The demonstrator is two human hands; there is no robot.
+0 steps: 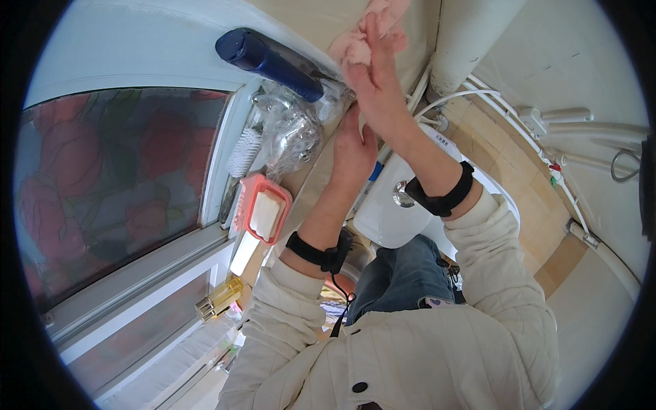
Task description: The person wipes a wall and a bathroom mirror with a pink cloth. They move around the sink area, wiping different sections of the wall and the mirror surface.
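Observation:
My right hand [373, 69] holds a fluffy pink cloth [376, 36] against the pale wall at the top of the view, fingers stretched over it. Below it, my left hand [355, 148] lies at the edge of the window ledge [320, 171], thumb apart from the fingers. I see nothing held in it, though its fingertips are partly hidden by my right wrist. Left of the hands, a dark blue bottle [271, 64] leans at the window frame. Beside it sits a crumpled clear plastic bag [292, 130] with shiny contents that I cannot make out.
Along the ledge are a white bristle brush [245, 154], a pink soap dish [286, 192] with a white bar [265, 212], and a gold-capped yellow bottle [220, 299]. A white toilet cistern [387, 220] stands below my arms. Pipes [469, 38] run along the right wall.

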